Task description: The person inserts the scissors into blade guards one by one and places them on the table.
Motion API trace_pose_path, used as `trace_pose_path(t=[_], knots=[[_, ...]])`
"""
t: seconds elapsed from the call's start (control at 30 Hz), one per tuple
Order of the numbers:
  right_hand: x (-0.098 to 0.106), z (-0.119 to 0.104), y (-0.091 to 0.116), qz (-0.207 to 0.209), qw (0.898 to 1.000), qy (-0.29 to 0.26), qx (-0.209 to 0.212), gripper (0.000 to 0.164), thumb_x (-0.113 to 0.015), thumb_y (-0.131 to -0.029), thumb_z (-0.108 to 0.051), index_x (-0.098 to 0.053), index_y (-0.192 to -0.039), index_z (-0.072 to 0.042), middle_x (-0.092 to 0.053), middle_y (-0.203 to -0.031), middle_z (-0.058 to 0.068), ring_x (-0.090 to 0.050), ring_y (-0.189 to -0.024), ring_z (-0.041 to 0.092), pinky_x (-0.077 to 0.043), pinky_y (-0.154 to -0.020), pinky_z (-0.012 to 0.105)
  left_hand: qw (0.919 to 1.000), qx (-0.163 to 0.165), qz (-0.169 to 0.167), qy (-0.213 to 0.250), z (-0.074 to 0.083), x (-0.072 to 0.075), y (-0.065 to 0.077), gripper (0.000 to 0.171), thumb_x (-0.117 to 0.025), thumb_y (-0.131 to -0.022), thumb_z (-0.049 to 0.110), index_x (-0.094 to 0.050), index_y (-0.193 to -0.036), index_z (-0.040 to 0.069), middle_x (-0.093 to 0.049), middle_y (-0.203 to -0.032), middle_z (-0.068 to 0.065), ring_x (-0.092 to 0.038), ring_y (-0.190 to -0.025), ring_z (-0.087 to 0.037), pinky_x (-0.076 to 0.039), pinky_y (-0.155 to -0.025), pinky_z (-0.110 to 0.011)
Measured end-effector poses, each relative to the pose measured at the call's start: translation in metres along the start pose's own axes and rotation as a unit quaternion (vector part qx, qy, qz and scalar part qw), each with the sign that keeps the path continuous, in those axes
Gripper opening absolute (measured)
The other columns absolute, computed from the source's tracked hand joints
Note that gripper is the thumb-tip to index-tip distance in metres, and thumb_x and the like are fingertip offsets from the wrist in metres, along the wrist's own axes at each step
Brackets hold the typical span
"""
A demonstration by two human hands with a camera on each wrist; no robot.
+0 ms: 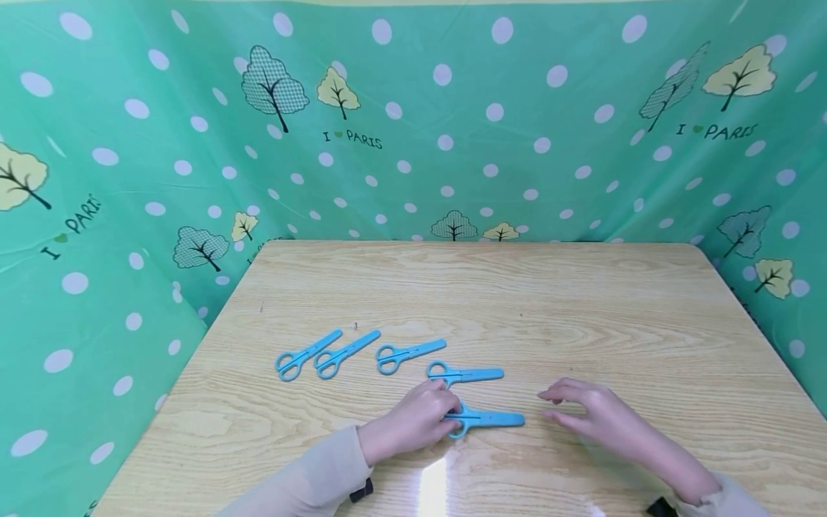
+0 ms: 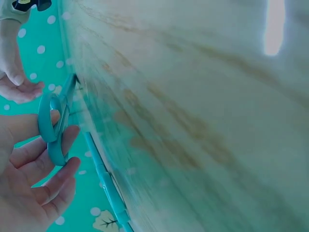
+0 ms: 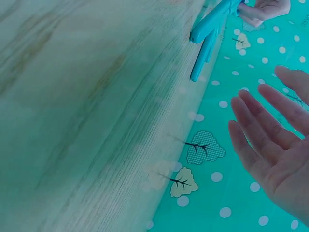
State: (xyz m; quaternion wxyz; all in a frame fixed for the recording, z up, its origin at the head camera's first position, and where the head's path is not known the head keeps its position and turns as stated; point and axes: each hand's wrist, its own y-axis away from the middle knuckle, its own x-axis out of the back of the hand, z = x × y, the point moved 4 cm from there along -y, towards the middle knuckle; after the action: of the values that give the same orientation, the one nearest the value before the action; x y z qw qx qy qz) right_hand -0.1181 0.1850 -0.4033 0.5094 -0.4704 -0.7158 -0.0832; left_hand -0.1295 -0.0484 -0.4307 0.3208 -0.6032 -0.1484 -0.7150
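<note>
My left hand point(image 1: 418, 418) grips the handle loops of a pair of blue scissors point(image 1: 494, 418), thumb through one loop. Its blades are together and point right over the table. In the left wrist view the left hand point(image 2: 36, 169) has its fingers at the loops of the scissors point(image 2: 54, 125). To the right of the blade tip, my right hand point(image 1: 597, 416) hovers with nothing in it. The right wrist view shows that right hand point(image 3: 275, 140) with relaxed, spread fingers. Just behind the held pair lies a second pair of blue scissors point(image 1: 478, 375), blades pointing right.
Three more blue scissors lie on the wooden table point(image 1: 549, 301): one pair point(image 1: 423, 349) near the middle, another point(image 1: 355, 347) left of it, and the leftmost pair point(image 1: 316, 348) beside that. A green dotted cloth point(image 1: 413, 86) hangs behind the table and at its sides.
</note>
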Motion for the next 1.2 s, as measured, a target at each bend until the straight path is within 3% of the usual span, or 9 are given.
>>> trace_pose_path(t=[0.33, 0.93, 1.2], knots=[[-0.0010, 0.0012, 0.0005, 0.001, 1.000, -0.007, 0.016, 0.023, -0.070, -0.072, -0.009, -0.065, -0.095, -0.006, -0.063, -0.085, -0.003, -0.060, -0.076, 0.010, -0.051, -0.063, 0.026, 0.9993, 0.020, -0.022, -0.023, -0.0007, -0.0030, -0.0012, 0.011, -0.068, -0.076, 0.027, -0.067, -0.079, 0.016, -0.063, -0.073, 0.012, -0.039, -0.062, 0.000, -0.029, -0.058, -0.011], [0.0001, 0.0028, 0.0020, -0.022, 1.000, -0.019, -0.001, 0.021, -0.069, -0.075, -0.012, -0.065, -0.095, -0.007, -0.064, -0.087, 0.000, -0.059, -0.076, 0.007, -0.051, -0.062, 0.029, 0.9960, 0.057, -0.054, -0.043, 0.0020, 0.0002, -0.0039, 0.016, -0.070, -0.071, 0.034, -0.069, -0.080, 0.021, -0.064, -0.073, 0.014, -0.032, -0.057, -0.002, -0.024, -0.055, -0.014], [0.0005, 0.0041, 0.0029, -0.031, 0.999, -0.022, -0.013, 0.021, -0.068, -0.076, -0.011, -0.065, -0.096, -0.007, -0.064, -0.088, 0.000, -0.058, -0.075, 0.006, -0.051, -0.061, 0.028, 0.9956, 0.063, -0.050, -0.048, 0.0017, -0.0020, -0.0041, 0.016, -0.071, -0.068, 0.034, -0.070, -0.080, 0.023, -0.066, -0.077, 0.015, -0.032, -0.059, -0.002, -0.024, -0.058, -0.015]])
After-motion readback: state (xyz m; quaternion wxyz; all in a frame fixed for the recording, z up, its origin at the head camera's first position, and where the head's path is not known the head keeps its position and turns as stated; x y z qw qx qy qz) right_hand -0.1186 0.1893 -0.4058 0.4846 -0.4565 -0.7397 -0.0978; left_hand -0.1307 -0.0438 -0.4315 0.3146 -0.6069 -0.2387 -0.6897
